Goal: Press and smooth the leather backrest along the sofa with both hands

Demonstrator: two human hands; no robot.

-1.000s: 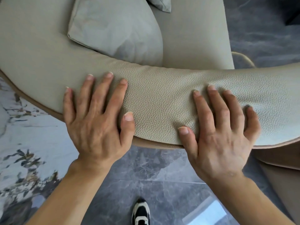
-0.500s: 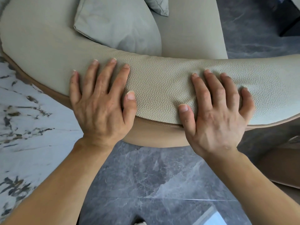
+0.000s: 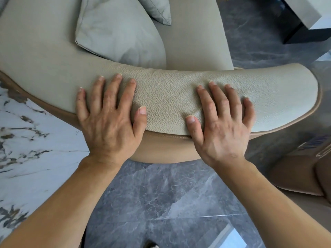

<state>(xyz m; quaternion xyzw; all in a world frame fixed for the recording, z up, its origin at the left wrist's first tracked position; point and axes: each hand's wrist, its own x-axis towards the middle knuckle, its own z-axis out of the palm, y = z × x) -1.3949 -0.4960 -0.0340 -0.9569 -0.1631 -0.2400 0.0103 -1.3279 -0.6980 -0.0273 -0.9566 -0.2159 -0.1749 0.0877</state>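
Here left hand (image 3: 107, 122) and right hand (image 3: 222, 129) lie flat, fingers spread, grasping nothing, hiding backrest (image 3: 168, 102) leather.

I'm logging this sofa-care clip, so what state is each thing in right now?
left hand: flat, fingers spread, palm down on the backrest
right hand: flat, fingers spread, palm down on the backrest
leather backrest: faintly creased beside the right hand
large cushion: wrinkled, lying on the seat
small cushion: partly out of frame
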